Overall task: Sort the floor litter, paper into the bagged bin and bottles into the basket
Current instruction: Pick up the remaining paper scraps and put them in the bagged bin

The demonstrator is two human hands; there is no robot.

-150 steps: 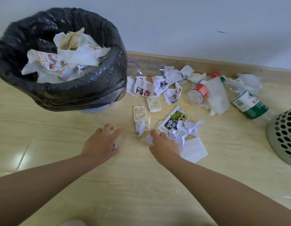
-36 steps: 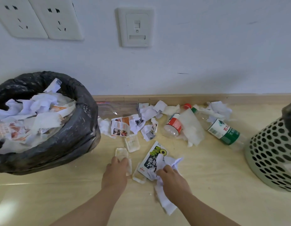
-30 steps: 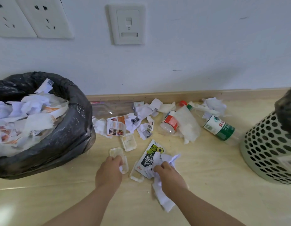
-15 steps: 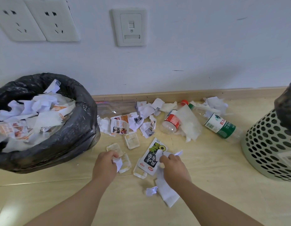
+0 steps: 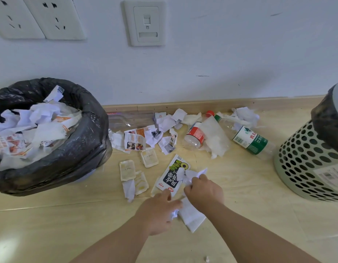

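Pale floor at lower centre: since half a second ago the left hand (image 5: 158,213) has been brought across, closed on a scrap (image 5: 173,213), beside the right hand (image 5: 204,192) clenched on crumpled paper (image 5: 189,175), so a load for the bin (image 5: 84,141) at left seems gathered, bottles (image 5: 249,141) untouched at upper right.

Bagged bin (image 5: 84,141) left, basket (image 5: 306,164) right, litter (image 5: 164,137) between.

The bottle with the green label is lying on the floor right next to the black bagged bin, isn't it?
Not quite. The head view shows the bottle with the green label lying on the floor, but beside the perforated basket on the right. The black bagged bin stands far off on the left.
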